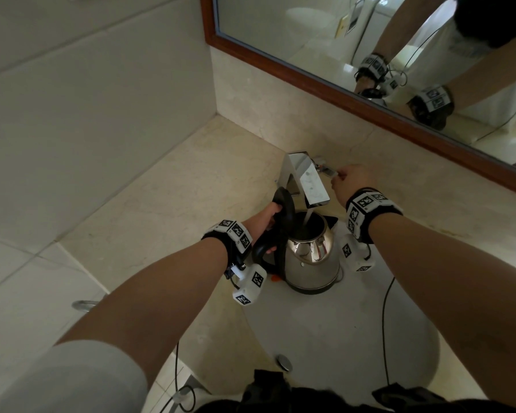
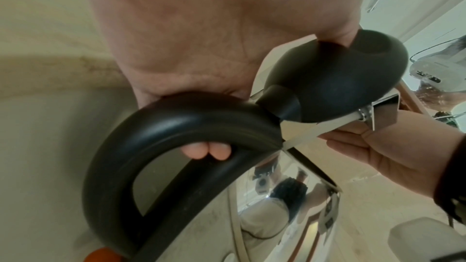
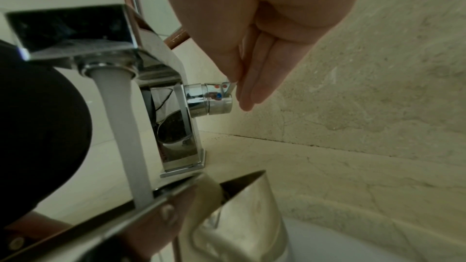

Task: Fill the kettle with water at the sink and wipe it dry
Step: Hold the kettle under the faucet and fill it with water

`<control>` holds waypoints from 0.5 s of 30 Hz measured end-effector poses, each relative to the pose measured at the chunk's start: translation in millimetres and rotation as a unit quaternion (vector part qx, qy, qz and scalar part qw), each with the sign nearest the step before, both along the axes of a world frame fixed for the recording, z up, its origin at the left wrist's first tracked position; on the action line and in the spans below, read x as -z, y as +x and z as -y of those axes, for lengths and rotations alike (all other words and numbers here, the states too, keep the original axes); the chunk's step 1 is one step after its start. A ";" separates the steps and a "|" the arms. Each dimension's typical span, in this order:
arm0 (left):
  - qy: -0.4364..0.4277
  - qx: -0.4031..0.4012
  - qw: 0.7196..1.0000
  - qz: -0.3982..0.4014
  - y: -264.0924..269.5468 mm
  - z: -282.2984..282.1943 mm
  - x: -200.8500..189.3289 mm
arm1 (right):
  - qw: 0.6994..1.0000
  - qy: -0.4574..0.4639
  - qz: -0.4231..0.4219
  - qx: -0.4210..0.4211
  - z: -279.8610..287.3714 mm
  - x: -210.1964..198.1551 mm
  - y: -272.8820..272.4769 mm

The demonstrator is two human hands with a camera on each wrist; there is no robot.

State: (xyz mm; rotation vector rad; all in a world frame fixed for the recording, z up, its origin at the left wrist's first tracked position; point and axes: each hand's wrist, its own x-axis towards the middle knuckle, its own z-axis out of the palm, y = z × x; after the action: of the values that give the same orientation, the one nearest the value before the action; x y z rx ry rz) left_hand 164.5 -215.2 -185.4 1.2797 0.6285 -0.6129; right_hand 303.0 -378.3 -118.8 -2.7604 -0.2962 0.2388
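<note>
Item: polished steel kettle with black looped handle and black hinged lid; held over the white basin of the sink, mouth directly beneath the spout so the stream lands inside; lid tipped back, upright, toward the left grip, leaving the opening clear.

Left grip, the left hand: clenched round the top of the handle, fingertips showing beneath its curve, the thumb apparently resting on the raised lid; judged to carry the kettle's weight and keep the lid out of the water's path.

Contents: white column of running water falling into the kettle; fill level not visible from any view.

Right grip, the right hand: fingers straight and together, tips touching the thin lever of the square chrome tap, just beyond and to the right of the kettle; nothing grasped; judged placed there to shut off the flow once the kettle is full enough.

Surround: beige marble table around the basin; wood-framed mirror on the wall beyond the right grip; no wiping cloth identifiable; wiping not yet begun.
</note>
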 end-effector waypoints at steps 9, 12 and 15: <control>0.003 0.001 1.000 -0.004 0.1 0.4 -0.1 | 1.000 0.003 -0.001 -0.003 -0.2 -0.2 0.0; 0.010 0.008 1.000 -0.003 0.4 -0.5 0.4 | 1.000 0.002 0.000 -0.006 -0.4 -0.2 0.3; 0.013 0.023 1.000 -0.002 0.8 -1.2 1.3 | 1.000 0.007 -0.001 -0.005 -0.1 0.1 0.6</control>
State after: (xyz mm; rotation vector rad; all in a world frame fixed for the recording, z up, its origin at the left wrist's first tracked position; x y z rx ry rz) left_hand 165.2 -214.1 -186.7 1.3212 0.6131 -0.6463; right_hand 303.5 -378.1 -118.9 -2.7462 -0.3102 0.2413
